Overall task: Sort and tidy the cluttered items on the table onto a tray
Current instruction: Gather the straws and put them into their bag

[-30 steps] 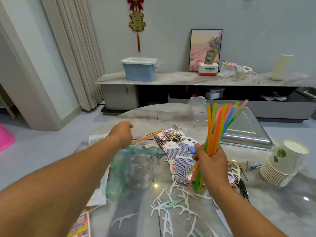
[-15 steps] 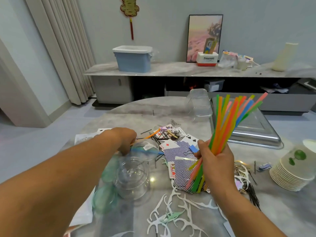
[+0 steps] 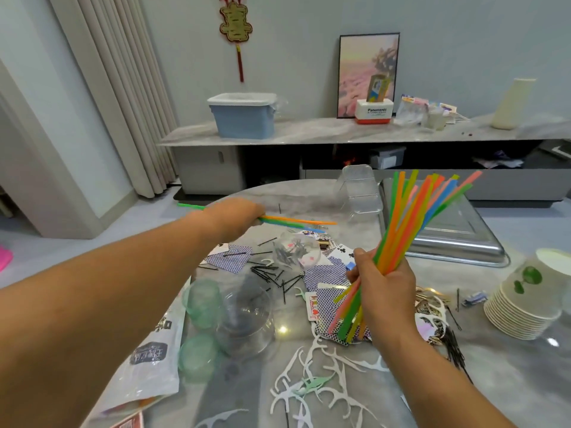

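Two hands are busy over the tabletop (image 3: 309, 193). I see my right hand (image 3: 384, 287) clamped round a fanned bundle of straws (image 3: 411, 223), held upright near the steel tray (image 3: 457, 242) at the far right edge. My left hand (image 3: 234, 216) grips a few loose straws (image 3: 296, 221) lying level above the far edge. Half a second ago that hand was lower, pinching them off the clutter of playing cards (image 3: 324, 273).

Right hand (image 3: 384, 287) grips a straw bundle (image 3: 411, 230); left hand (image 3: 234, 216) holds several straws (image 3: 296, 220) above the table (image 3: 309, 193).
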`<state>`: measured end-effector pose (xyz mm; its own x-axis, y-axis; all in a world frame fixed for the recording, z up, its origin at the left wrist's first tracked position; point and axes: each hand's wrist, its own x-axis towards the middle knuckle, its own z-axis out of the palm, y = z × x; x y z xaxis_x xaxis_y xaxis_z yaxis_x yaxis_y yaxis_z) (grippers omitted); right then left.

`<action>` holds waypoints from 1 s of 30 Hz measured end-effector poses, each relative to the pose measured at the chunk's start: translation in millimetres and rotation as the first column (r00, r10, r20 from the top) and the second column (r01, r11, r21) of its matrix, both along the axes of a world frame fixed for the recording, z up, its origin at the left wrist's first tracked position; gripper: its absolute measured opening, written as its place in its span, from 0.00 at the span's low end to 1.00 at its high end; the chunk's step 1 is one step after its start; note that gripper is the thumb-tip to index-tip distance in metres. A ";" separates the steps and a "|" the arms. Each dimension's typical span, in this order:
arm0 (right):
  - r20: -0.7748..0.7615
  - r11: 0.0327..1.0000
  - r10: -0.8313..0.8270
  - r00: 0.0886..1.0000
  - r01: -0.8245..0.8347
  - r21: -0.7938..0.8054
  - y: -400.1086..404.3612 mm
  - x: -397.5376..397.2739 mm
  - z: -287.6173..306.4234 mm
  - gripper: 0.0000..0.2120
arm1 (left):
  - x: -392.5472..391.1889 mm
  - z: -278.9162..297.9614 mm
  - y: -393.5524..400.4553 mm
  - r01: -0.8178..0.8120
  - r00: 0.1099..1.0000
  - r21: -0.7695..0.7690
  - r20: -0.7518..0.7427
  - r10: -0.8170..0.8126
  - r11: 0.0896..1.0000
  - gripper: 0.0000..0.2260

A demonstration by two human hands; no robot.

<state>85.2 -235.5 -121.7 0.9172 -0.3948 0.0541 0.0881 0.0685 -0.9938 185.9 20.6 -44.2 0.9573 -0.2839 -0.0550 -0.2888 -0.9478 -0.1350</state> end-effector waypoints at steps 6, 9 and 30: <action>0.005 0.998 0.054 0.999 -0.055 0.035 6.9 -5.7 15.5 0.08 | -18.4 32.1 -32.6 -0.021 0.993 -0.247 0.109 0.049 0.969 0.07; 0.013 0.991 0.109 0.994 -0.110 0.081 9.3 -5.5 26.8 0.10 | -39.6 45.3 -68.9 -0.060 0.997 -0.744 -0.008 0.082 0.665 0.07; 0.215 0.939 0.330 0.919 -0.296 -0.176 -18.9 -84.5 74.2 0.17 | -204.8 -11.8 -159.9 -0.251 0.882 -0.938 -0.323 -0.344 0.240 0.31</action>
<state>0.6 -254.4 -47.5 0.9459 -0.0630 0.3183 0.3187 -0.0045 -0.9478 -19.0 -139.3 -56.0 0.8932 -0.4469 -0.0503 -0.0710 -0.2506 0.9655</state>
